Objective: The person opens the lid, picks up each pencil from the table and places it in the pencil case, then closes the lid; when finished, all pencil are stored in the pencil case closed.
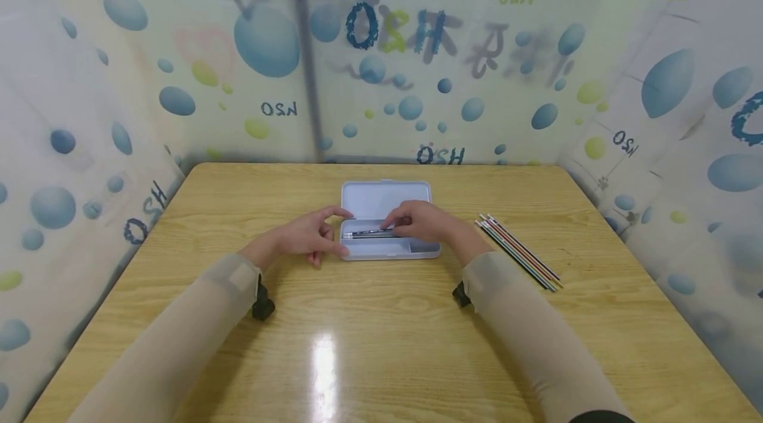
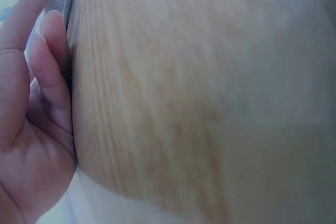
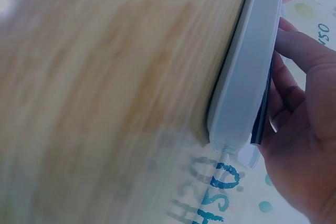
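Note:
A pale pencil case [image 1: 375, 250] lies on the table with its lid [image 1: 385, 196] folded back. Several dark pencils [image 1: 363, 235] lie in its long rear compartment. My left hand [image 1: 306, 235] holds the case's left end, thumb at the front corner and index finger near the hinge. In the left wrist view, the other fingers [image 2: 52, 74] of that hand bend beside the case. Over the right half of the case, my right hand [image 1: 424, 220] pinches a dark pencil. That pencil's black end [image 3: 257, 135] sticks out under the palm in the right wrist view.
To the right of the case, several striped pencils [image 1: 521, 254] in different colours lie side by side at a slant on the wooden table [image 1: 387, 343]. Patterned fabric walls [image 1: 381, 98] stand close behind the table and along both sides.

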`<state>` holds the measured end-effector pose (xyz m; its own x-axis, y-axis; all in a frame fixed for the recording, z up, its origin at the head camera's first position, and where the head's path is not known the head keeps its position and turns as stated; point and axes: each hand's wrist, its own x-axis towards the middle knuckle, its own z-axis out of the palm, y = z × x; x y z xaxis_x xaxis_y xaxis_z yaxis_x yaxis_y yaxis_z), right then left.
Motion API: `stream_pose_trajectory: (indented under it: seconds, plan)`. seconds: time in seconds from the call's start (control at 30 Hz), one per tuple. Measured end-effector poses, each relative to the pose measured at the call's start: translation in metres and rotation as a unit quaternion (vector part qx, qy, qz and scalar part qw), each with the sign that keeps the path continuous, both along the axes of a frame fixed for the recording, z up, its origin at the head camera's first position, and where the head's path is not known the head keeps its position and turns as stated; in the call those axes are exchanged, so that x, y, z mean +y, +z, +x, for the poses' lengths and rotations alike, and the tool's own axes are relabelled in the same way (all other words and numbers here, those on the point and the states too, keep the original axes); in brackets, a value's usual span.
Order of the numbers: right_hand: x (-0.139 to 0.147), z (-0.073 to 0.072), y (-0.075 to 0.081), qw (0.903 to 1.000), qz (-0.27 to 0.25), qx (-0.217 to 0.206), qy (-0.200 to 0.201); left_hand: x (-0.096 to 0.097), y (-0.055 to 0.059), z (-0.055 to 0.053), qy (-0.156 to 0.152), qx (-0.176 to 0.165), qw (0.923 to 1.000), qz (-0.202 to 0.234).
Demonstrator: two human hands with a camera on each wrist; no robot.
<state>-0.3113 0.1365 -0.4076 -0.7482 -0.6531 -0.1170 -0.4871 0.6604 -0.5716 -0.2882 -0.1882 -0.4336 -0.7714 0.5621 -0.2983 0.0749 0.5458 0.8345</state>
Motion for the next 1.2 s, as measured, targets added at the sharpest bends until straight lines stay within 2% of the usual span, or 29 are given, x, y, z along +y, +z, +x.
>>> stream_pose_trajectory:
  seconds: [0.43, 0.63, 0.9, 1.2]
  plan:
    - [-0.002, 0.000, 0.001, 0.9999, 0.011, -0.002, -0.005, -0.001, -0.002, -0.001, -0.003, 0.001, 1.0000, 0.007]
    - [0.005, 0.001, 0.000, 0.9999, -0.002, -0.007, -0.016, -0.001, -0.002, -0.001, -0.002, -0.002, 1.0000, 0.004]
    - [0.026, 0.009, 0.006, 0.9987, -0.016, 0.000, -0.048, 0.001, -0.001, 0.000, -0.004, 0.004, 0.9999, 0.009]
    - [0.064, 0.022, 0.016, 0.9974, -0.023, 0.012, -0.068, 0.001, 0.000, 0.002, -0.007, 0.004, 0.9999, 0.011]
